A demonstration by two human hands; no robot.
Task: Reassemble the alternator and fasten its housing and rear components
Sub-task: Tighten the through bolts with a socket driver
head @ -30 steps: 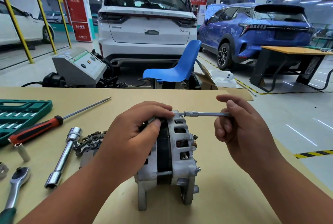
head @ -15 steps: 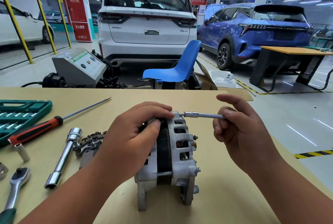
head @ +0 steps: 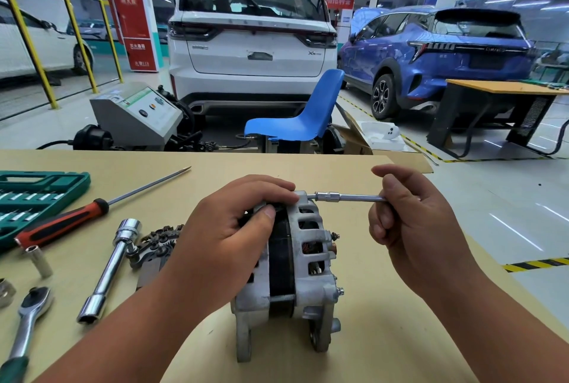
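Two grips work on one alternator [head: 311, 262], which stands on its mounting lugs near the middle of the bench [head: 385, 336]. The left grip [head: 228, 241] clasps the top of the housing, thumb on the dark centre band. The right grip [head: 412, 228] pinches a slim socket extension [head: 348, 197], held level, its tip at the rear housing's upper ear. A screwdriver [head: 61, 222] and ratchet [head: 30, 305] lie to the left.
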